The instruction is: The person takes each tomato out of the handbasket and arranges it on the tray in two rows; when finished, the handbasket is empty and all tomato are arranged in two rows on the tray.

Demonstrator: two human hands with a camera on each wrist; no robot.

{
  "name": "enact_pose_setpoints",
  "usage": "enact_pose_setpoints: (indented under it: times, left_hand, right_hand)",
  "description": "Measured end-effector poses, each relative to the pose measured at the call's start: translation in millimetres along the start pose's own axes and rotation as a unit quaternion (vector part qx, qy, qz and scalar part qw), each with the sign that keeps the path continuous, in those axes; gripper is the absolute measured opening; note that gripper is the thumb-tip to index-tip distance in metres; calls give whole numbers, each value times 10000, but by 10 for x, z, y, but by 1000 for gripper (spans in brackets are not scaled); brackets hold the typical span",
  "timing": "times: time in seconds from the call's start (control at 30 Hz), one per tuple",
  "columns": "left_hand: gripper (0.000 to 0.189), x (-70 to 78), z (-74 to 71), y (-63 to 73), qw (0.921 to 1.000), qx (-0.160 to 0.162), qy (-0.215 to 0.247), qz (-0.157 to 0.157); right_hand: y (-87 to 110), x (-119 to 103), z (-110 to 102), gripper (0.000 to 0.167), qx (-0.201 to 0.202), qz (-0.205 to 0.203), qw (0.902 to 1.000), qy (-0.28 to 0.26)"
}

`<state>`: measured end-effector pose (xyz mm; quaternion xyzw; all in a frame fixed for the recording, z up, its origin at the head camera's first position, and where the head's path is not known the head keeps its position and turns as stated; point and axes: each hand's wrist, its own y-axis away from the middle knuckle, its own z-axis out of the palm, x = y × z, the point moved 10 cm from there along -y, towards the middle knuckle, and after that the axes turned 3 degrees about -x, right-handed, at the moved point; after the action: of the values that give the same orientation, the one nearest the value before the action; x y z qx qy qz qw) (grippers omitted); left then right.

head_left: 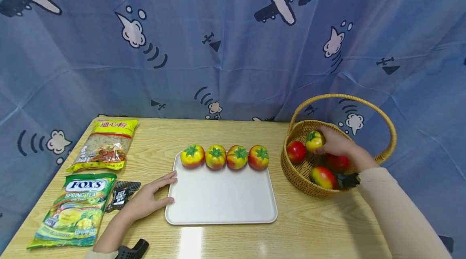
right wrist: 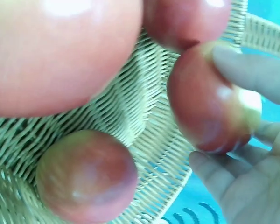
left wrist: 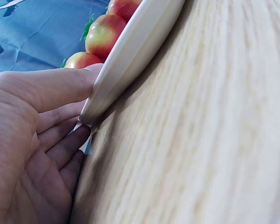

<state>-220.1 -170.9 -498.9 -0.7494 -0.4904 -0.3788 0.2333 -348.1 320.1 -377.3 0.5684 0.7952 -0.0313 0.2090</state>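
In the head view my right hand (head_left: 335, 143) is inside the wicker basket (head_left: 306, 188), gripping a yellow-and-red toy tomato (head_left: 314, 141) with a green leafy top. The right wrist view shows this tomato (right wrist: 200, 102) between thumb and fingers. Around it in the basket lie a red fruit (head_left: 296, 151), another red fruit (head_left: 338, 162) partly hidden by my arm, and a red-yellow fruit (head_left: 323, 177). My left hand (head_left: 149, 198) touches the left rim of a white tray (head_left: 222, 198) with extended fingers. Several matching tomatoes (head_left: 215, 156) form a row along the tray's far edge.
On the left of the wooden table (head_left: 153, 137) lie a yellow-topped pasta bag (head_left: 105, 143), a green FOX'S candy bag (head_left: 74, 210) and a small black packet (head_left: 121, 196). The basket's tall handle (head_left: 346, 96) arches over it. A blue patterned curtain (head_left: 182, 68) hangs behind.
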Motion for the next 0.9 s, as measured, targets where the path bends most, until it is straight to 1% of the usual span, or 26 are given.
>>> enact_pose_setpoints:
  times: [0.2,0.3,0.4,0.6,0.77,0.9]
  left_hand:
    - [57,55,-1,2,9997,33,-135,208]
    - [57,58,-6,4,9997,38,-107,211]
    - [58,43,-10,7,9999,41,-59,150]
    - [59,28,-14,8,9999,38,-33,103]
    - [59,16,-9,1,9999,48,3,101]
    - [60,12,-10,5,9999,56,-62,103]
  right_hand:
    - [93,-116,-67,82,77,41,9997,-206]
    - [136,-206,-81,83,106,-46,9993,-352]
    - [180,-300,-74,82,121,-128,9980,-600]
    - [289,-507,-43,81,255,-177,9957,-878]
    - [354,-724,22,81,462,-354,9928,-1050]
    - [378,-894,177,81,553,-532,9866,-1438]
